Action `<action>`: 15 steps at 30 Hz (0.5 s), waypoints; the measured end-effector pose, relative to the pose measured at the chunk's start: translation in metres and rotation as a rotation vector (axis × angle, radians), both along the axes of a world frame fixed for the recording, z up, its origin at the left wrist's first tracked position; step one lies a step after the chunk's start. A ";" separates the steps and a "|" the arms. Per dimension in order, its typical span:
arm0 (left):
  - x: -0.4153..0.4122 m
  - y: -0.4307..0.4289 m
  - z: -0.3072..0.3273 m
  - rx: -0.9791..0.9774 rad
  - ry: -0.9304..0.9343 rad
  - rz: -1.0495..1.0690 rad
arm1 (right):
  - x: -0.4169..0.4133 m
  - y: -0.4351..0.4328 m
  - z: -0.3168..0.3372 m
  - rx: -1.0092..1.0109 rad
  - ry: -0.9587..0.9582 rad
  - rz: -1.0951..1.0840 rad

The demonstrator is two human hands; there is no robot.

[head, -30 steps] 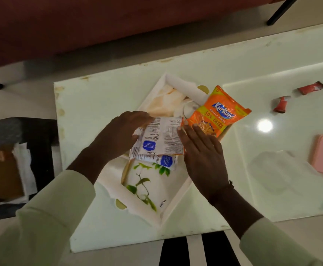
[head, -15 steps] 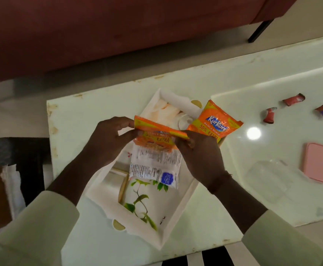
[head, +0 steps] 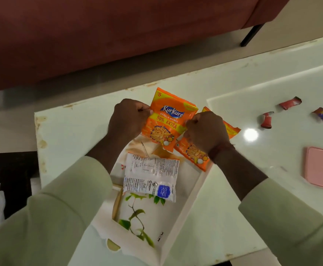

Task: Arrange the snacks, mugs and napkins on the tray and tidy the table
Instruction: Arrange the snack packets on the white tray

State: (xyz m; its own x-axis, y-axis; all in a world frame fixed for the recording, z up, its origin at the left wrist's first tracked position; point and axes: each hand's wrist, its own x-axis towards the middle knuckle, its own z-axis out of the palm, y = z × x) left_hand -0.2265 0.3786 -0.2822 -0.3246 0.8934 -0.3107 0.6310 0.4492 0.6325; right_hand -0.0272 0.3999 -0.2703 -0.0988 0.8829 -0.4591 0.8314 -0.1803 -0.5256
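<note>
I hold an orange Kurkure snack packet (head: 166, 120) face up above the far end of the white tray (head: 178, 210). My left hand (head: 128, 118) pinches its left edge and my right hand (head: 206, 131) pinches its right edge. A second orange Kurkure packet (head: 193, 154) lies partly under my right hand, over the tray's far right rim. A third packet (head: 151, 175) rests in the tray with its white printed back up. The tray's floor shows a green leaf print.
Three crumpled red wrappers (head: 289, 103) (head: 266, 120) (head: 321, 114) lie on the pale table (head: 80, 121) at the right. A pink lid (head: 319, 167) sits near the right edge. A dark red sofa (head: 99, 35) stands beyond the table.
I lifted the top packet off the one below and turned it from back up to face up, raising it toward the tray's far end. The view shifted.
</note>
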 end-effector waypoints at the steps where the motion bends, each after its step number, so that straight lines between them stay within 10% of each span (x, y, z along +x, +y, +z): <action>1: 0.002 0.001 -0.002 -0.009 0.024 -0.002 | 0.000 0.001 -0.002 0.023 -0.062 0.024; 15: 0.010 -0.020 0.013 0.324 0.285 0.026 | 0.008 -0.027 0.003 0.398 0.057 -0.107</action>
